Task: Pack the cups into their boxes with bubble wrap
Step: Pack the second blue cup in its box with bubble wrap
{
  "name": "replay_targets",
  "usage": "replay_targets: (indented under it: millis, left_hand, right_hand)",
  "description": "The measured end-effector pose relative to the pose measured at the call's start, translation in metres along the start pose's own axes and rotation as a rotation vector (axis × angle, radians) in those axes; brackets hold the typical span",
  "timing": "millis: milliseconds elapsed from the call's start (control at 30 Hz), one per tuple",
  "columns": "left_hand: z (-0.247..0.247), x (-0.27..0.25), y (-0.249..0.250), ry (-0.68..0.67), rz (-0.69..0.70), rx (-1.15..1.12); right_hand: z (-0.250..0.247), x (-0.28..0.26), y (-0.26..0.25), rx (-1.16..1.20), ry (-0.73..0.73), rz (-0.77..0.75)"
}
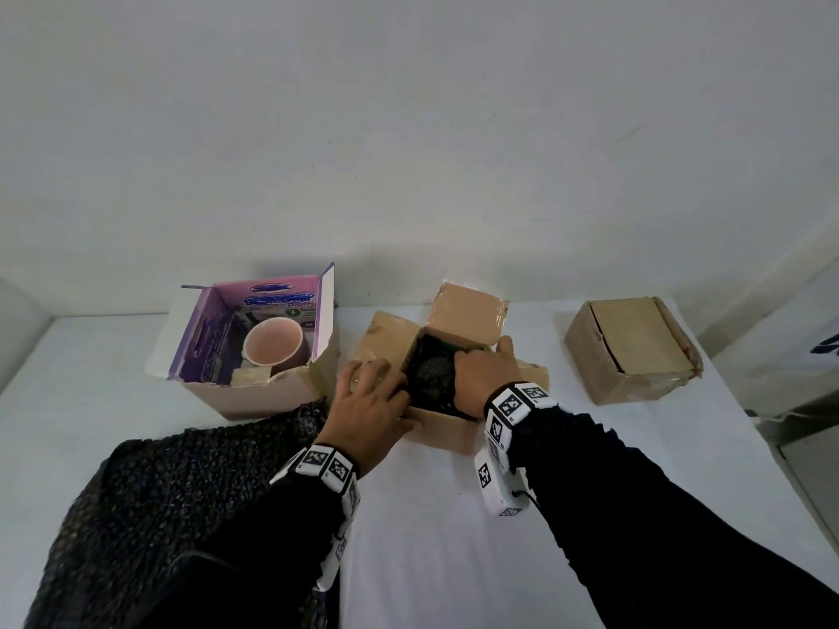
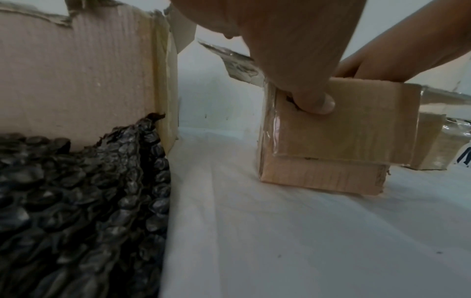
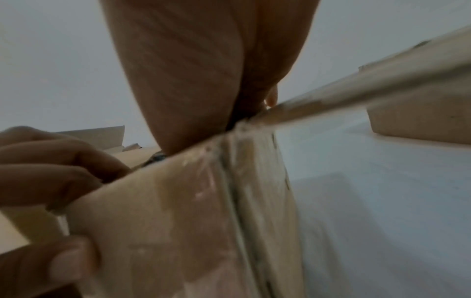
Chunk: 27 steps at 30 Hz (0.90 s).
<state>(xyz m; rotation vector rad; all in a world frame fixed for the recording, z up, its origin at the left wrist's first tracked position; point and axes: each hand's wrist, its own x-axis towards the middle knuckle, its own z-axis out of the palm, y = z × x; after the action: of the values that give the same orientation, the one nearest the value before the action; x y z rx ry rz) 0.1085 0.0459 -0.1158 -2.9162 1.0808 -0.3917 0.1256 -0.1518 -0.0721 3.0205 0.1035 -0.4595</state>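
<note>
An open cardboard box [image 1: 447, 431] stands mid-table with a cup wrapped in black bubble wrap [image 1: 431, 379] inside. My left hand [image 1: 370, 401] grips the box's left front corner: its fingers lie over the rim and its thumb [image 2: 316, 102] presses the front wall [image 2: 339, 141]. My right hand [image 1: 483, 379] reaches into the box from the right, fingers curled down over the wrapped cup, their tips hidden. A pink cup [image 1: 272, 347] lies unwrapped in the purple box [image 1: 254, 394] at the left.
A sheet of black bubble wrap [image 1: 181, 492] lies on the white table [image 1: 454, 537] at the front left, against the purple box. A closed, taped cardboard box [image 1: 631, 351] sits at the right. A wall runs close behind the boxes.
</note>
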Motion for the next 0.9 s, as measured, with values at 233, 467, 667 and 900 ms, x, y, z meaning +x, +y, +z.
replay_targets:
  millis: [233, 467, 667, 900]
  left_hand:
    - [0.005, 0.000, -0.004, 0.008, 0.042, -0.027]
    - [0.006, -0.004, 0.000, -0.002, -0.002, -0.041]
    - [0.003, -0.004, 0.001, 0.039, -0.017, -0.060]
    - [0.002, -0.003, 0.003, 0.026, -0.033, -0.072]
  right_hand:
    - [0.009, 0.010, 0.005, 0.101, 0.275, -0.255]
    - [0.017, 0.031, 0.002, 0.019, 0.198, -0.430]
    - [0.021, 0.038, -0.008, -0.082, 0.190, -0.363]
    - [0.029, 0.038, -0.006, -0.053, 0.229, -0.384]
